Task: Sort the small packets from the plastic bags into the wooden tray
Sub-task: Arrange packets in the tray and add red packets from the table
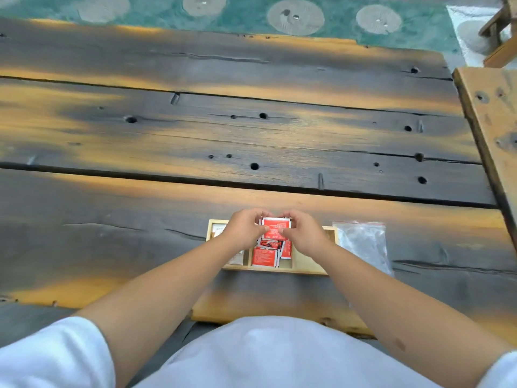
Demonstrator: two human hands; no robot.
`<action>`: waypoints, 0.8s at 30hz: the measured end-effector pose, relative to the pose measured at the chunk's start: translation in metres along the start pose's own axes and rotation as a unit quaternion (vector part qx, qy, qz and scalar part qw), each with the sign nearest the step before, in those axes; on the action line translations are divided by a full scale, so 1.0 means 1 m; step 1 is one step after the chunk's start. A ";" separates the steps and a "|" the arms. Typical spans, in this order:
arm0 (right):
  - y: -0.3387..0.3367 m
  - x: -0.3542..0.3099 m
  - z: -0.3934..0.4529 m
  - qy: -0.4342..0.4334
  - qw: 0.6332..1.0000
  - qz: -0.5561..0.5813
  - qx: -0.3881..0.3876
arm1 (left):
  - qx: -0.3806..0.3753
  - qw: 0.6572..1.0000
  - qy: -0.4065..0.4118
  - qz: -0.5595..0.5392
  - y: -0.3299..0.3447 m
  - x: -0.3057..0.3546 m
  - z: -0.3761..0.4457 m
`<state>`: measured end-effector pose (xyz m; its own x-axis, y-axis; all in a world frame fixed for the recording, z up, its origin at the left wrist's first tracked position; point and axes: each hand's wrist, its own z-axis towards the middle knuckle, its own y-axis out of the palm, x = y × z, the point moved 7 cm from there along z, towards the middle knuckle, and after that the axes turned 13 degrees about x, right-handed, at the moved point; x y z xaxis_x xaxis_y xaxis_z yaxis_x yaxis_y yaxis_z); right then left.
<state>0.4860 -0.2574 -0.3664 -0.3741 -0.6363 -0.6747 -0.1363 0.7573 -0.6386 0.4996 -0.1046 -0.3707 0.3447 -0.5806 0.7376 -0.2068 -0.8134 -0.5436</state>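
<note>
A pale wooden tray (282, 269) with compartments lies on the dark plank table near me. Both hands meet over its middle compartment and hold a small stack of red packets (275, 228) between them. My left hand (244, 228) grips the stack's left edge, my right hand (305, 232) grips its right edge. More red packets (264, 256) lie loose in the middle compartment below. Pale packets (218, 229) show in the left compartment, mostly hidden by my left hand. A clear plastic bag (363, 242) lies flat just right of the tray.
The dark, cracked plank table (251, 135) stretches far ahead and to both sides. A lighter wooden bench (492, 121) stands along the right edge. Green patterned floor (251, 15) lies beyond the far edge.
</note>
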 end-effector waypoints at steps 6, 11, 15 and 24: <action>0.023 0.016 -0.019 -0.007 0.998 -0.065 0.010 | -0.018 0.993 0.044 0.106 0.009 -0.024 -0.010; 0.036 0.020 -0.027 -0.048 0.992 -0.117 0.028 | -0.035 0.951 0.175 0.254 0.019 -0.025 -0.014; 0.045 0.021 -0.029 -0.077 0.983 -0.168 0.020 | -0.027 0.889 0.256 0.378 0.023 -0.023 -0.019; 0.044 0.024 -0.031 -0.168 0.939 -0.300 0.013 | -0.040 0.844 0.293 0.448 0.033 -0.021 -0.026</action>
<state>0.4424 -0.2343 -0.3991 0.0747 -0.9609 -0.2667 -0.2061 0.2468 -0.9469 0.4619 -0.1203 -0.3943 -0.4893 -0.8625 0.1290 -0.2133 -0.0251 -0.9767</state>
